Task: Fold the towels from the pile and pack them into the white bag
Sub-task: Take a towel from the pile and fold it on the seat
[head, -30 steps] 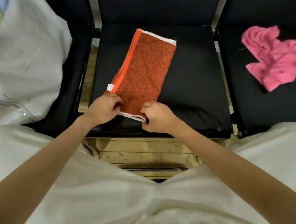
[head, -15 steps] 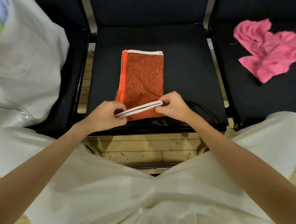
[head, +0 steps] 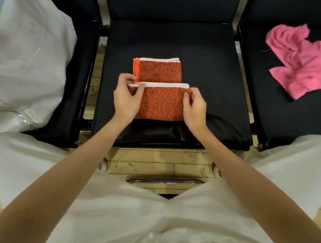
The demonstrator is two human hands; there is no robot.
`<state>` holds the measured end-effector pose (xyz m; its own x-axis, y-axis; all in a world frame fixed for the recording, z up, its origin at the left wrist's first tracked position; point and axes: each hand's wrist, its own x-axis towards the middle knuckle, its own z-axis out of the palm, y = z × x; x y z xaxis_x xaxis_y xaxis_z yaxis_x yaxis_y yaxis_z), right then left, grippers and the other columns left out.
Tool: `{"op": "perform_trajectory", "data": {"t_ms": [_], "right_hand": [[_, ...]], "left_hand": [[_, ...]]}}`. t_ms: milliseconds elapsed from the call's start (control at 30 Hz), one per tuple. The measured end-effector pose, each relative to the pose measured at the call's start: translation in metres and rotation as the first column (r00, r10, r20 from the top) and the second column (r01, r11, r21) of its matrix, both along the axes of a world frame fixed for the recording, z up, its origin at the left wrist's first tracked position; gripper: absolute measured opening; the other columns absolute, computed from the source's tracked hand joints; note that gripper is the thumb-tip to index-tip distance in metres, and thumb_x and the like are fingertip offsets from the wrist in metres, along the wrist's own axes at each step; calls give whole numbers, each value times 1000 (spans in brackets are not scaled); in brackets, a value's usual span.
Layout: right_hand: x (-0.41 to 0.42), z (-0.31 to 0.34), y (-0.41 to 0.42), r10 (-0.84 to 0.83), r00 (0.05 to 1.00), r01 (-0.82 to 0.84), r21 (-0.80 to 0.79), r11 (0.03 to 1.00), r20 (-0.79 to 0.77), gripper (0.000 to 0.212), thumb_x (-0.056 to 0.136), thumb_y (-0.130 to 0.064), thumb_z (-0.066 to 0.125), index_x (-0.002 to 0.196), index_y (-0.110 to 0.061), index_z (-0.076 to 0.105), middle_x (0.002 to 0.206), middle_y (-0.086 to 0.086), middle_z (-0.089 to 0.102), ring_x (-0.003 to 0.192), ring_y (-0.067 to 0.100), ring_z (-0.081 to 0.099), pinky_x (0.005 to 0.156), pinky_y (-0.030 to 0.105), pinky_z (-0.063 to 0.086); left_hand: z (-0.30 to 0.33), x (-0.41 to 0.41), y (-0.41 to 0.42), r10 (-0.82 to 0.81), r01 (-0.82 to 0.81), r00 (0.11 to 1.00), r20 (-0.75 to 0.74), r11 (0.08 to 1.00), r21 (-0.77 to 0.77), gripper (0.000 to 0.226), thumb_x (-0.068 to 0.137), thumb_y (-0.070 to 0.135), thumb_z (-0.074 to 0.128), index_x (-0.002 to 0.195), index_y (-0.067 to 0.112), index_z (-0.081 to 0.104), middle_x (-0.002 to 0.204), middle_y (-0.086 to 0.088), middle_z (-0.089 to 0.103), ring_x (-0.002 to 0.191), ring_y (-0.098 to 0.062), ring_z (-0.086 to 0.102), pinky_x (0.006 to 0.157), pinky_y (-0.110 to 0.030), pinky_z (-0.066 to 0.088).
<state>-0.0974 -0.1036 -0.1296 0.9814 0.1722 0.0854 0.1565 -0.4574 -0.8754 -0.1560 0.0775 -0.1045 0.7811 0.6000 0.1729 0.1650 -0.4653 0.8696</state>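
- The orange towel (head: 162, 93) lies on the seat of the middle chair (head: 208, 61), toward its front half, and is partly folded.
- Its near half is doubled over toward the far end, so the white-hemmed edge of that flap runs left to right across the middle of the towel.
- The fold line lies along the near side, close to the seat's front edge; the far white hem sits toward the chair back.
- As it lies now, the towel is a little longer from near to far than it is wide, and its sides stand roughly square to the seat.
- A plain orange strip runs along the left side of the far part.
- The left hand (head: 127, 100) pinches the left corner of the flap's white hem between thumb and fingers.
- The right hand (head: 193, 106) pinches the right corner of the same hem, fingers curled on the cloth.
- Both corners are held just above the lower layer; I cannot tell if the flap touches it there.
- The white bag (head: 18, 62) sits on the left chair, well apart from the towel; green and blue cloth shows at its top corner.
- A crumpled pink towel (head: 302, 60) lies on the right chair.
- The person's knees in white cloth fill the foreground over a wooden floor (head: 155, 163).
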Motion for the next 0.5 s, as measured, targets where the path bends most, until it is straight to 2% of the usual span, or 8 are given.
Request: {"op": "perform_trajectory", "data": {"t_ms": [33,133,233,367,433,500], "right_hand": [[2,-3,4,-25,1000,25,-72,997,4,19,100,-15,42,100,-4,57,71,-9,55,62,2,54,59,25,39],[4,-12,13,-68,998,66,-352,934,5,25,101,-22,39,109,-6,57,86,9,66,77,26,63,63,35,45],[4,-20,14,-58,998,54,-551,833,12,25,99,-26,41,106,-8,57,89,12,67,81,32,64,60,34,40],[4,-24,16,-129,991,87,-589,803,-29,22,95,-25,48,96,-7,59,88,12,67,89,29,62,61,32,40],[4,-23,20,-169,984,105,-582,807,-57,19,93,-22,51,97,-5,57,93,12,65,98,29,57,64,35,43],[5,-21,23,-206,977,136,-580,803,-56,19,90,-17,56,103,-5,53,103,13,60,105,30,51,72,37,45]], "left_hand": [[-7,3,-1,-5,5,1000,-13,999,43,23,90,18,64,106,7,53,86,11,57,74,4,57,65,-7,41],[-28,8,-3,23,4,988,-153,985,173,28,94,23,59,114,8,48,96,-3,63,82,-18,63,65,-29,48],[-41,9,-3,34,66,961,-275,935,349,29,95,26,56,115,7,48,101,-9,63,82,-26,63,60,-36,46],[-45,11,-5,77,75,932,-354,915,397,29,94,29,57,111,6,48,100,-10,61,75,-29,62,55,-34,39],[-45,11,-7,97,79,918,-385,905,417,31,94,30,58,111,6,49,100,-10,60,74,-28,61,53,-33,38],[-43,11,-8,124,65,908,-400,903,426,34,91,29,62,112,5,49,107,-13,56,81,-28,61,55,-33,42]]}}
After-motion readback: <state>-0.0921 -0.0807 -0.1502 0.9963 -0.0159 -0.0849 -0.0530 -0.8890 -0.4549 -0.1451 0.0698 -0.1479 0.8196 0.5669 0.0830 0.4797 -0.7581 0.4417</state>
